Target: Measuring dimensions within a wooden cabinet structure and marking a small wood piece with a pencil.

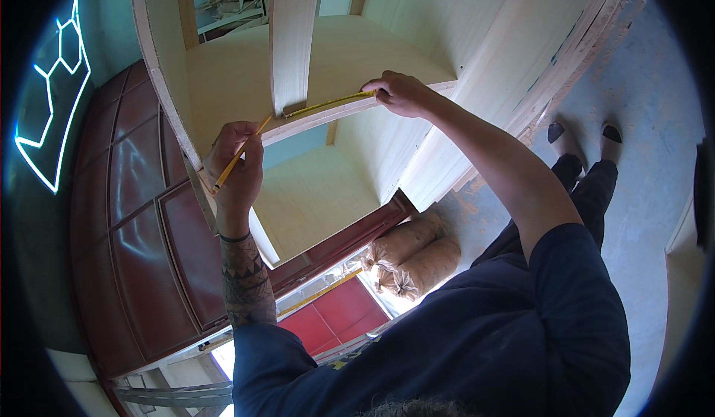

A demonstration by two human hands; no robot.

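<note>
While the left hand [244, 169] clamps a pencil [230, 169], the right hand [404, 95] pinches measuring tape [328, 105]; wood [335, 114] lies beneath.

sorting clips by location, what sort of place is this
Likely a carpentry workshop or a room being fitted out: a bare wooden cabinet, a yellow tape measure along it, and a pencil in the left hand.

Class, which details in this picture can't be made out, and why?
All in the head view:
Yellow tape measure: its markings are too small to read.
Right hand: closed fingers hide whatever lies inside.
Yellow pencil: too small at the tip to tell if it touches wood.
Two brown sacks: their walls hide the contents.
Upright panel: top end cut off by the picture's upper edge.
</note>
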